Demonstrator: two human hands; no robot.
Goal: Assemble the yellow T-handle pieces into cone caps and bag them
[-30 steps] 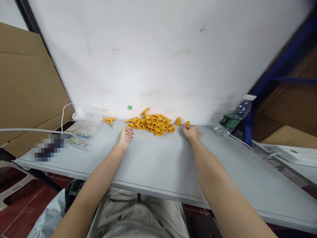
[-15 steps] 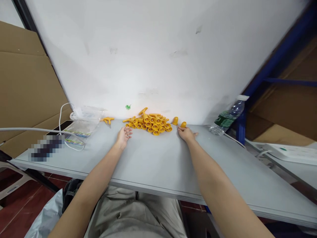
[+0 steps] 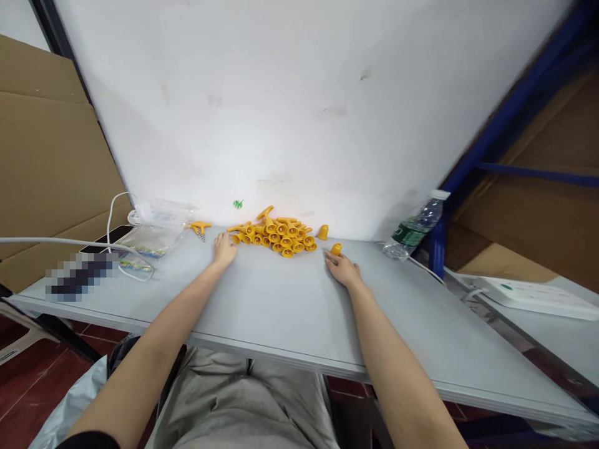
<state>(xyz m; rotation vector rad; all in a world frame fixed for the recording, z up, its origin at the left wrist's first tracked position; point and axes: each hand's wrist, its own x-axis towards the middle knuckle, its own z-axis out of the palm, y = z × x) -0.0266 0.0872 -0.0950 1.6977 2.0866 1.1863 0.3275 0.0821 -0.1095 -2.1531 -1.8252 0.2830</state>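
A pile of yellow T-handled corkscrews with bell-shaped bases [image 3: 281,237] lies against the wall, most with their hollow ends toward me. My left hand [image 3: 225,249] rests palm down at the pile's left edge, fingers extended and holding nothing. Left of it are a few loose yellow T-handles with metal spirals [image 3: 200,229]. My right hand [image 3: 344,269] grips a yellow bell-shaped cap [image 3: 336,249] at the tabletop, right of the pile. Another yellow bell-shaped cap [image 3: 323,232] stands upright behind it, near the wall.
A tilted plastic bottle [image 3: 414,231] leans at the right by a blue frame [image 3: 437,249]. On the left lie clear plastic bags [image 3: 154,237], a white cable [image 3: 60,241] and a phone-like dark slab [image 3: 110,239]. A white power strip [image 3: 538,296] is far right.
My left hand has moved left and turned palm down, toward the loose T-handles. My right hand has drawn the cap slightly toward me. The view has shifted a little.
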